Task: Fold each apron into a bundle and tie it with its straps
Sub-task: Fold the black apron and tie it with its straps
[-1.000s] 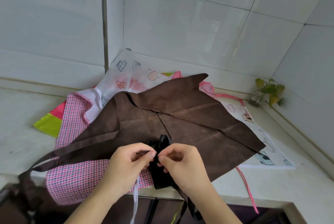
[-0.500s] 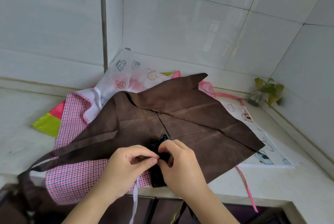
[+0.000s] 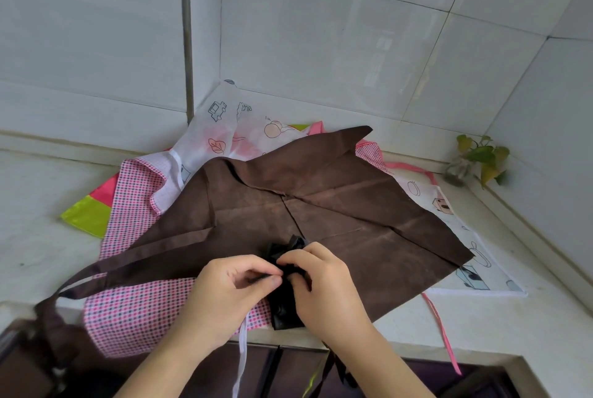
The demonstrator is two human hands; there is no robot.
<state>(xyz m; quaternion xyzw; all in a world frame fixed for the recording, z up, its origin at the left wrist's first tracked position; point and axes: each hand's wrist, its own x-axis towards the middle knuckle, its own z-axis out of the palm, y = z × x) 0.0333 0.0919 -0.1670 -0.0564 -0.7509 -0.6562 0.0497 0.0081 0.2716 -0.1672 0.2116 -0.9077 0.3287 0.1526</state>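
Note:
A small black apron bundle (image 3: 284, 311) lies at the counter's front edge, on top of a spread brown apron (image 3: 337, 214). My left hand (image 3: 224, 295) pinches a black strap end at the bundle's top. My right hand (image 3: 324, 288) grips the bundle and its strap from the right, fingers curled over it. Both hands touch above the bundle and hide most of the knot area. Under the brown apron lie a pink checked apron (image 3: 134, 311) and a white printed apron (image 3: 224, 128).
A brown strap (image 3: 134, 266) runs left off the counter edge. A thin pink strap (image 3: 446, 343) hangs over the front edge at right. A white ribbon (image 3: 242, 352) dangles below my left hand. A small plant (image 3: 478, 160) stands in the right corner. Tiled walls close the back.
My hands have drawn closer together over the black bundle, and the right fingers now curl further over its top. The aprons beneath have not moved.

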